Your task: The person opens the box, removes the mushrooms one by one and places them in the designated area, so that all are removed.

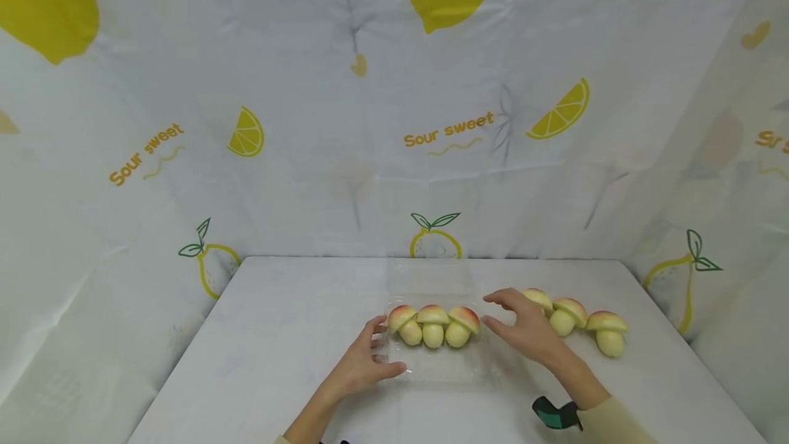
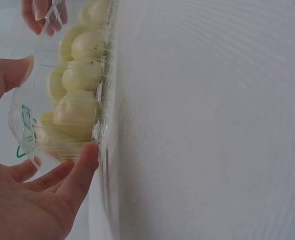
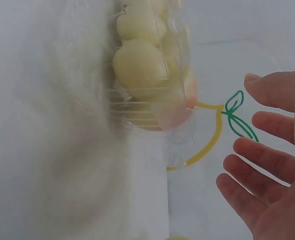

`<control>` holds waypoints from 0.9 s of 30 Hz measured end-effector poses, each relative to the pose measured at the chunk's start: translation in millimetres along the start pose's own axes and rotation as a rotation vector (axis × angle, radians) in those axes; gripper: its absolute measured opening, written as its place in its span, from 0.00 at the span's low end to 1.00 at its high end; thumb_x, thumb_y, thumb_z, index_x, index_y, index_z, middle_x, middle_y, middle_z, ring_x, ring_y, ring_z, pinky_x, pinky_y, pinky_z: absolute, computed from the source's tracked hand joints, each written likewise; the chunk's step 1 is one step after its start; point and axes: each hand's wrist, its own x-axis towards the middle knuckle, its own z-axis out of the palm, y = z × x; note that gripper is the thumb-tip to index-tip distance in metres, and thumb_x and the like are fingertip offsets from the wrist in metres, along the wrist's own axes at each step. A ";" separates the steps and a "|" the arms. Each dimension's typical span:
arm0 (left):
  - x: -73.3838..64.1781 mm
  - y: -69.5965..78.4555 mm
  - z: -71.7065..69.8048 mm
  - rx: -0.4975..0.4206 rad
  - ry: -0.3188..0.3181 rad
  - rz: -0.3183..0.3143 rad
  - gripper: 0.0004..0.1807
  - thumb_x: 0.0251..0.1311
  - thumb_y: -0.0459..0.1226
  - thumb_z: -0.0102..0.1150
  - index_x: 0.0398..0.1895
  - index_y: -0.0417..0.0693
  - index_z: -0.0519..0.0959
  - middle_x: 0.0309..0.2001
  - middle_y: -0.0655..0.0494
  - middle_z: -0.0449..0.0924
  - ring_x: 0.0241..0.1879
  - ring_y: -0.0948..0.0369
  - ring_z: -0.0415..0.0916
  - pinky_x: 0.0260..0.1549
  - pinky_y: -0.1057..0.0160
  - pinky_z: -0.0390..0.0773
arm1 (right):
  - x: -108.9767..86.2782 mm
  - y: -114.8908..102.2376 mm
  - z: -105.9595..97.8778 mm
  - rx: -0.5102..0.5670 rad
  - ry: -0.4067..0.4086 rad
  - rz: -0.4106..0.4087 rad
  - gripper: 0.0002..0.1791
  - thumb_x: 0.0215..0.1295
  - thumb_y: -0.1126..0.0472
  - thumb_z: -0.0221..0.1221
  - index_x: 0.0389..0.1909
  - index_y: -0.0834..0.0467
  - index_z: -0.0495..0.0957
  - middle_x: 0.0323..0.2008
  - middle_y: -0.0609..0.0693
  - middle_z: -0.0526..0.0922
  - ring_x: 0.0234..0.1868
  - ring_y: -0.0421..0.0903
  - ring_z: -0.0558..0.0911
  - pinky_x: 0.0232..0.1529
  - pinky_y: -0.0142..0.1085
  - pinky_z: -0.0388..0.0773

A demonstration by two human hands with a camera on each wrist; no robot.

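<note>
A clear plastic box (image 1: 431,366) stands on the table with its transparent lid (image 1: 428,276) open at the back. Inside, three cream mushroom-shaped pieces (image 1: 433,334) with reddish-yellow caps lie side by side in a row. My left hand (image 1: 360,360) holds the box's left end, thumb at the front corner and fingers along the side; the left wrist view shows these fingers (image 2: 82,167) against the clear wall. To the right of the box, my right hand (image 1: 527,326) hovers with spread, slightly bent fingers. In the right wrist view nothing lies between those fingers (image 3: 267,160), apart from the box.
Three more mushroom-shaped pieces (image 1: 607,333) lie on the table right of the box, one partly behind my right hand. A white cloth covers the table (image 1: 259,348). Behind it hangs a lemon-printed curtain (image 1: 308,190). A dark green strap (image 1: 555,414) shows at the right wrist.
</note>
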 end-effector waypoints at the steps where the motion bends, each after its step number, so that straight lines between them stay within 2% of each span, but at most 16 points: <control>1: -0.3 -0.1 0.1 -0.002 0.000 0.000 0.52 0.52 0.41 0.77 0.76 0.41 0.57 0.69 0.39 0.65 0.65 0.39 0.69 0.55 0.48 0.78 | 0.8 0.1 2.5 0.000 -0.005 -0.006 0.16 0.62 0.59 0.71 0.50 0.59 0.83 0.47 0.50 0.84 0.49 0.52 0.81 0.50 0.53 0.80; 8: -0.9 -1.0 0.7 0.004 0.000 -0.001 0.51 0.52 0.41 0.77 0.76 0.43 0.57 0.69 0.39 0.65 0.65 0.39 0.69 0.55 0.47 0.78 | 4.7 0.4 17.4 0.004 -0.060 -0.035 0.16 0.63 0.59 0.70 0.50 0.59 0.83 0.48 0.50 0.84 0.51 0.57 0.82 0.50 0.52 0.79; 15: 0.3 0.6 0.1 0.009 0.000 -0.009 0.51 0.52 0.42 0.77 0.76 0.45 0.57 0.69 0.40 0.66 0.65 0.40 0.69 0.55 0.48 0.78 | 10.1 -5.3 26.5 -0.039 -0.071 -0.076 0.16 0.63 0.59 0.70 0.49 0.61 0.83 0.48 0.52 0.84 0.50 0.57 0.82 0.48 0.52 0.80; 20: -0.1 0.7 -0.3 0.008 0.001 -0.008 0.51 0.52 0.41 0.77 0.76 0.44 0.57 0.69 0.41 0.65 0.65 0.39 0.68 0.55 0.47 0.78 | 13.1 -7.3 29.5 -0.099 -0.086 -0.046 0.16 0.63 0.56 0.70 0.50 0.58 0.84 0.49 0.51 0.83 0.53 0.56 0.81 0.53 0.54 0.78; 27: -0.2 -0.4 0.0 0.007 0.004 -0.005 0.51 0.52 0.42 0.77 0.76 0.43 0.58 0.69 0.40 0.66 0.65 0.39 0.69 0.54 0.47 0.78 | 15.7 -3.9 39.1 -0.120 -0.082 -0.030 0.16 0.59 0.57 0.72 0.47 0.57 0.84 0.47 0.51 0.84 0.52 0.56 0.79 0.52 0.53 0.77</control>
